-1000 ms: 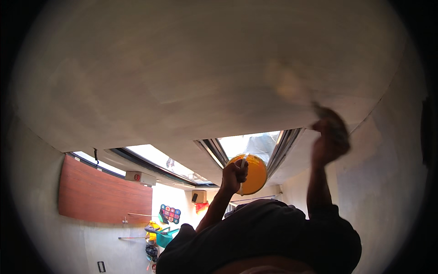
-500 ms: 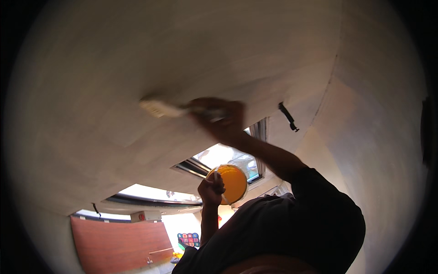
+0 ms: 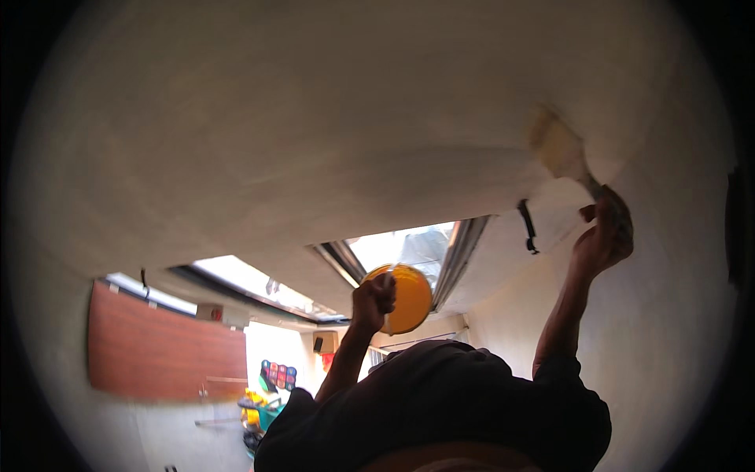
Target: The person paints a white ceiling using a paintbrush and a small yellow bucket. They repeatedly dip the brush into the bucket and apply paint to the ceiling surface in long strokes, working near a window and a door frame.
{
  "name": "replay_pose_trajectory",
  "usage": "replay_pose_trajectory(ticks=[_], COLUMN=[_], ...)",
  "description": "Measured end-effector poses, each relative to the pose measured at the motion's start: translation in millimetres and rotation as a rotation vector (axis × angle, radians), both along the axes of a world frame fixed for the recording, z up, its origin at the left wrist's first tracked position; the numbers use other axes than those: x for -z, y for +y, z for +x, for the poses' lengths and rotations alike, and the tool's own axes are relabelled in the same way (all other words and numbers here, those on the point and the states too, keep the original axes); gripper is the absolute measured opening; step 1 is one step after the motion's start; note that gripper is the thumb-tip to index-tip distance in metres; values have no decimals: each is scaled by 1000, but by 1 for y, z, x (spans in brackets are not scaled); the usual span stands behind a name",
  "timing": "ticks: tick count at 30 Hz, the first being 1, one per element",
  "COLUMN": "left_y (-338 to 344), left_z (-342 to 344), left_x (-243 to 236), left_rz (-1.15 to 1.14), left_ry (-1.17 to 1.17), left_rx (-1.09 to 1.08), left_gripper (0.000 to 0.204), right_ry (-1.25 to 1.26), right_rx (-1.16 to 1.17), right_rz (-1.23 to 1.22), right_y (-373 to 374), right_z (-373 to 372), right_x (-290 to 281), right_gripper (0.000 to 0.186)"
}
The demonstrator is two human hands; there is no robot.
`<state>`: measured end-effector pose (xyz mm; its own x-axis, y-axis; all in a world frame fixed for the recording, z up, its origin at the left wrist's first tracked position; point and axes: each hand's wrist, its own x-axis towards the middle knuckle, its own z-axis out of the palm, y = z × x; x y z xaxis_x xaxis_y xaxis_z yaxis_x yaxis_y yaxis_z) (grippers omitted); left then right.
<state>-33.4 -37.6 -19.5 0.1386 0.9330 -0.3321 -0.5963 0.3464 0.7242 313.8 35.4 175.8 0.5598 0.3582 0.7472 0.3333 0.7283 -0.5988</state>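
Observation:
My right hand (image 3: 607, 236), raised at the right, is closed round the handle of a wide paintbrush (image 3: 563, 149). Its pale bristles, somewhat blurred, point up and left at the greyish-white plastered surface (image 3: 354, 118); whether they touch it I cannot tell. Lower down near the middle, my left hand (image 3: 373, 303) grips the pale handle of a round yellow-orange bucket (image 3: 410, 300). Part of the bucket is behind the hand, and what is inside does not show clearly.
A dark strap-like fitting (image 3: 528, 226) hangs near the brush. Behind the bucket is a bright dark-framed window (image 3: 409, 245); another long window (image 3: 252, 283) lies to its left. A reddish-brown wooden panel (image 3: 165, 342), a teal tub (image 3: 270, 414) and a colourful chart (image 3: 279, 374) show lower left.
My right hand has swung the paintbrush from the middle left across to the right, and the bristles now point upward. My left hand still holds the bucket, and the whole view has shifted slightly.

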Motion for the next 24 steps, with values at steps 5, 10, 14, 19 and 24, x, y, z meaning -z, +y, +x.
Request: replay_pose_trajectory(ticks=[5,10,14,19,24], left_y=[-2,-12,-10,-10,3], left_z=[5,9,10,-5,5], left_x=[-1,-7,-15,11,-6], left_rz=[24,-76,-67,-2,-39], left_ry=[-73,-12,31,-52,77], left_rx=[-10,-215,-85,-111,-10], left_gripper=[32,13,20,19,41], right_ry=[-21,-160,-272,-159,99], right_rx=[-736,-783,-658,-510,-114], right_rz=[-77,115,123,-30,-124], right_y=[-13,-5,16,33,33], right_z=[-166,-312,-305,-154,35], right_x=[10,-3,-7,1,6], right_gripper=[23,20,21,22,11])
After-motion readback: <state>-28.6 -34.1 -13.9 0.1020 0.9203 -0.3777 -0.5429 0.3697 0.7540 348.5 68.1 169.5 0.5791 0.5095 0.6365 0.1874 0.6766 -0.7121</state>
